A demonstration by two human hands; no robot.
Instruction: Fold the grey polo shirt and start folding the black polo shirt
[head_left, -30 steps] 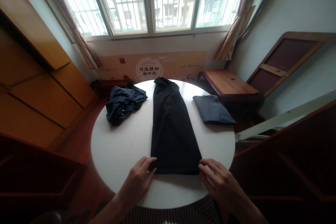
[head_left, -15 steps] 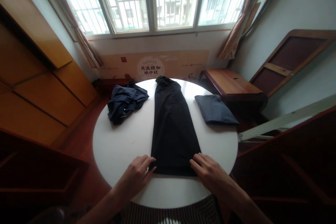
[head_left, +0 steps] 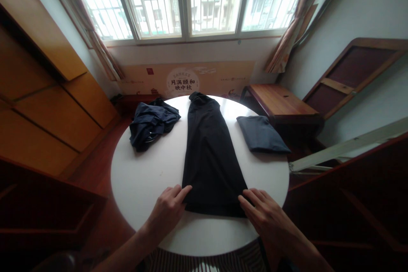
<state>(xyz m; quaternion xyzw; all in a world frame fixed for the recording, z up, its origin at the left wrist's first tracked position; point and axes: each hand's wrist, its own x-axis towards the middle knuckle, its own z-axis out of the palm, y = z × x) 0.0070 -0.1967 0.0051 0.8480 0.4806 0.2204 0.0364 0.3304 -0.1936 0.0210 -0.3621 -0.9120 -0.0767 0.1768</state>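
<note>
A long black garment [head_left: 208,157] lies lengthwise over the white round table, narrow and bunched at its far end and wider at the hem near me. My left hand [head_left: 172,202] pinches its near left corner, with a finger on top of the cloth and the fingertips below partly hidden. At the near right corner, my right hand [head_left: 259,206] has its fingers on the edge of the cloth, apparently gripping it. The cloth between both hands looks flat, with its hem slightly curved.
On the white table [head_left: 143,187], a crumpled navy garment [head_left: 153,123] sits at the far left. A folded dark grey-blue garment [head_left: 263,134] lies at the right. Beyond stands a low wooden table [head_left: 283,100]; dark red wooden furniture [head_left: 357,204] flanks the right side.
My right hand has shifted a little to the right with the garment's corner. The hem looks wider and slightly nearer to me. My left hand's index finger now lies higher on the cloth.
</note>
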